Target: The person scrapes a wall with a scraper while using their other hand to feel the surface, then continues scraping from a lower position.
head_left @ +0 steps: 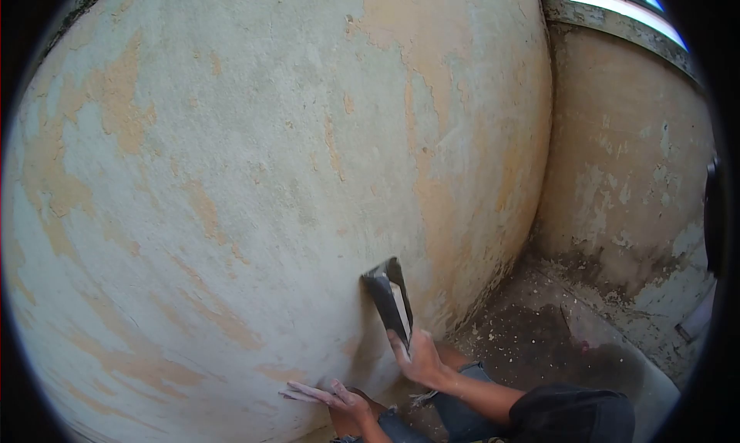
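My right hand (420, 357) grips the handle of a metal scraper (389, 297), whose dark blade is pressed flat against a pale, patchy wall (254, 173) low down near the corner. My left hand (331, 397) rests lower and to the left, fingers stretched out flat against the wall's surface, holding nothing. The wall shows grey-white coating with orange-tan patches where the layer has come off. My knees in jeans show at the bottom edge, close to the wall.
A second wall (624, 173) meets the first at a corner on the right. The concrete floor (532, 327) below is strewn with flakes and dust. A window (617, 0) lets in light at top right. A dark object (713, 212) sits at the right edge.
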Demonstrator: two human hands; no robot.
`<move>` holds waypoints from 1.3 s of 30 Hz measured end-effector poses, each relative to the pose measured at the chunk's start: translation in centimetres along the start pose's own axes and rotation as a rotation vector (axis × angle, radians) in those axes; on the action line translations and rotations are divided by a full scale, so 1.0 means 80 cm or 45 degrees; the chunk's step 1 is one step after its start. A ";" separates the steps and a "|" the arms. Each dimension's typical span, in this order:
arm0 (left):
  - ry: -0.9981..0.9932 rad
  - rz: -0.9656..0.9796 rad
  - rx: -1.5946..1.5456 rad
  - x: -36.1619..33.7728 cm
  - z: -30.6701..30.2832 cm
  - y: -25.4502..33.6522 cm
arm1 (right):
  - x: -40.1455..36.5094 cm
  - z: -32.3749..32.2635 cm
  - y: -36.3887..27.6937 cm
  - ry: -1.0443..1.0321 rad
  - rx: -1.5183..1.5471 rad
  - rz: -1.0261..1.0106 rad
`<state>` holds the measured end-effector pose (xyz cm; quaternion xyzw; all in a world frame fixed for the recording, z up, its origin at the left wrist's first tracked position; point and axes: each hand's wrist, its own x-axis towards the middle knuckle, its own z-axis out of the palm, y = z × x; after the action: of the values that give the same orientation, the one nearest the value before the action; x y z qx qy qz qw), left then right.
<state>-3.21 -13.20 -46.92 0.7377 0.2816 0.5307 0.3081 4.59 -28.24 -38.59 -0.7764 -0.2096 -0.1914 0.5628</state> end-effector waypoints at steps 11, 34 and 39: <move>0.073 0.029 -0.051 0.000 0.003 -0.003 | 0.005 -0.004 -0.009 -0.070 0.072 0.076; 0.008 -0.027 -0.208 0.001 0.002 -0.001 | 0.004 0.005 0.004 -0.151 0.066 0.123; 0.014 0.012 -0.148 -0.001 0.007 -0.013 | -0.011 -0.002 0.000 -0.077 0.048 0.136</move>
<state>-2.82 -12.68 -47.91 0.7170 0.2483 0.5516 0.3465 3.86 -28.45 -39.00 -0.7812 -0.1884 -0.1334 0.5800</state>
